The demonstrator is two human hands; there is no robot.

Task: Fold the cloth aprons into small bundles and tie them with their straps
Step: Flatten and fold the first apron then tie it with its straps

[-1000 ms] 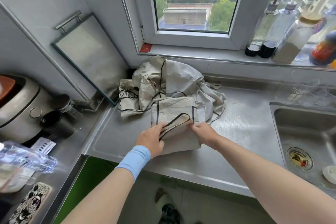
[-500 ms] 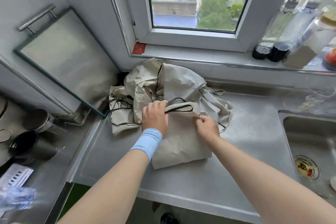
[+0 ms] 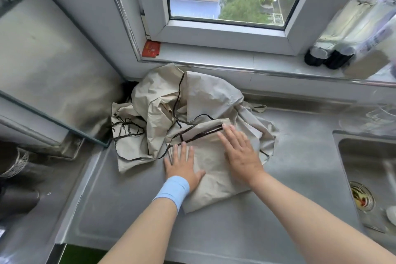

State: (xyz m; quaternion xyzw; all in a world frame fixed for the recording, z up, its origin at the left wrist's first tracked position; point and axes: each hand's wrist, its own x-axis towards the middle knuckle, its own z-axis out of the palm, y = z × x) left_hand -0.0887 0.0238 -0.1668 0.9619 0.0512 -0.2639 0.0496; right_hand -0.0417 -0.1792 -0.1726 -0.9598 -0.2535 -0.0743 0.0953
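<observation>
A folded beige apron [image 3: 214, 180] with dark piping lies on the steel counter [image 3: 235, 231] in front of me. My left hand [image 3: 183, 167], with a light blue wristband, lies flat on its left edge, fingers spread. My right hand [image 3: 241, 152] presses flat on its upper right part, fingertips at the dark trimmed edge. Neither hand grips anything. Behind it sits a crumpled heap of beige aprons [image 3: 182, 105] with thin black straps [image 3: 128, 128] trailing to the left.
A steel sink [image 3: 368, 169] with a drain lies at the right. Bottles [image 3: 330, 58] stand on the window sill. A framed metal tray [image 3: 42, 66] leans on the left wall, dark cups [image 3: 15, 165] below it. The counter's front edge is close to me.
Both hands have let go of the apron's trimmed edge and now lie flat and open on the folded cloth. The view has shifted closer.
</observation>
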